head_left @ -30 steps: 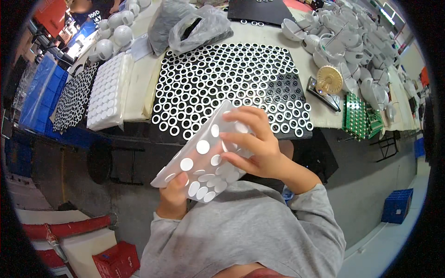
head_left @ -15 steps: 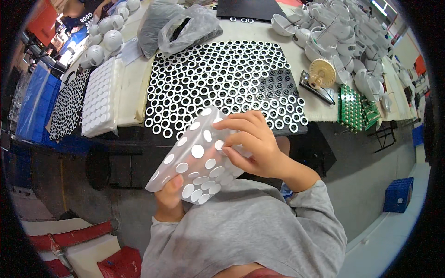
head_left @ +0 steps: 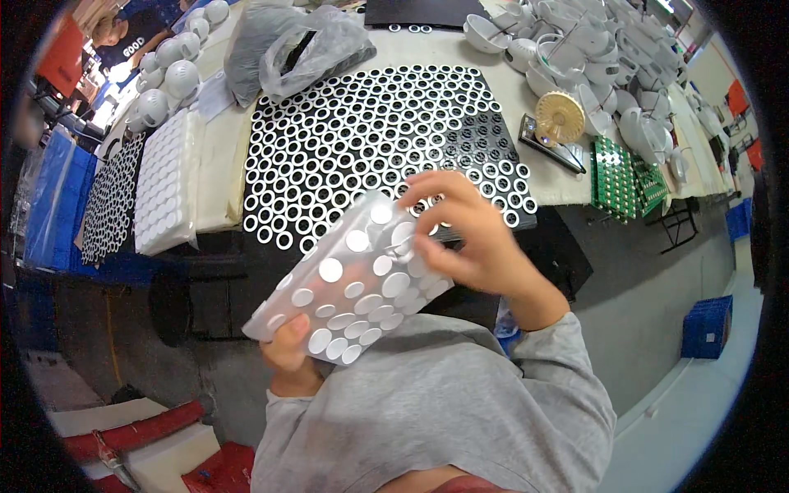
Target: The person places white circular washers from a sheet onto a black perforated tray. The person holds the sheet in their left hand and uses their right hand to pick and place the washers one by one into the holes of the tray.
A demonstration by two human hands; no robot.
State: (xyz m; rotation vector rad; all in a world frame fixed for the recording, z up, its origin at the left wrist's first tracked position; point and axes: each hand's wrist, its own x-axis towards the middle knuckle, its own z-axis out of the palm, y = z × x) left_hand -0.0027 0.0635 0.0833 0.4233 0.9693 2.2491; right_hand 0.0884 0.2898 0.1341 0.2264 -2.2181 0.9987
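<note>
Tilted in front of my body is a translucent backing sheet (head_left: 353, 256) with white round stickers on it. My left hand (head_left: 288, 345) grips its lower left corner, the thumb lying on top. Over the upper right part of the sheet, my right hand (head_left: 464, 234) is somewhat blurred. Its thumb and a finger close at the edge of a white round sticker (head_left: 403, 240), which looks partly lifted; the index finger reaches out above. Beyond the sheet, a black board (head_left: 485, 144) carries rows of black round parts, most with white rings (head_left: 356, 167) on them.
Left of the board lie a stack of white round pieces (head_left: 164, 185) and a smaller ring-covered board (head_left: 111, 197). Grey plastic bags (head_left: 320, 53) sit behind. At right are a yellowish fan (head_left: 560, 117), green circuit boards (head_left: 615, 177) and piled white housings (head_left: 567, 66). A person (head_left: 131, 37) is far left.
The sheet has shifted slightly left and lies flatter toward me. My right hand has moved a little right, and the sticker at its fingertips now looks raised.
</note>
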